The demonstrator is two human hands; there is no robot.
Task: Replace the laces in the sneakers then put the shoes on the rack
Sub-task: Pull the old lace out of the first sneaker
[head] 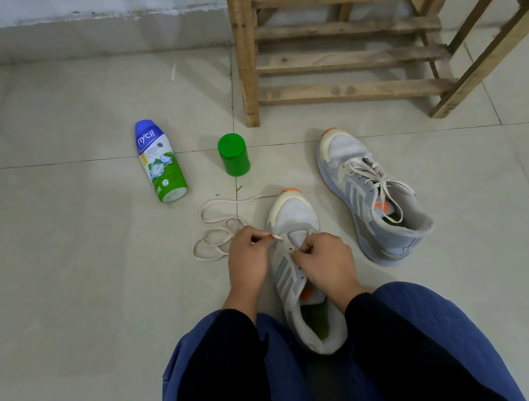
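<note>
the left hand (248, 259) is pinching the lace (213, 232) tip at a front eyelet of the unlaced sneaker (293, 216). the right hand (327, 259) is gripping that sneaker's eyelet flap, likely steadying it. slack is lying left of it, the rack (245, 47) standing beyond.

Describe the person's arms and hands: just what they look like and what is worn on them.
Both are bare of gloves: the left hand and the right hand show no ring or watch. Long plain black fabric sleeves cover the arms to the wrists, the left sleeve and the right sleeve, with no markings visible.
</note>
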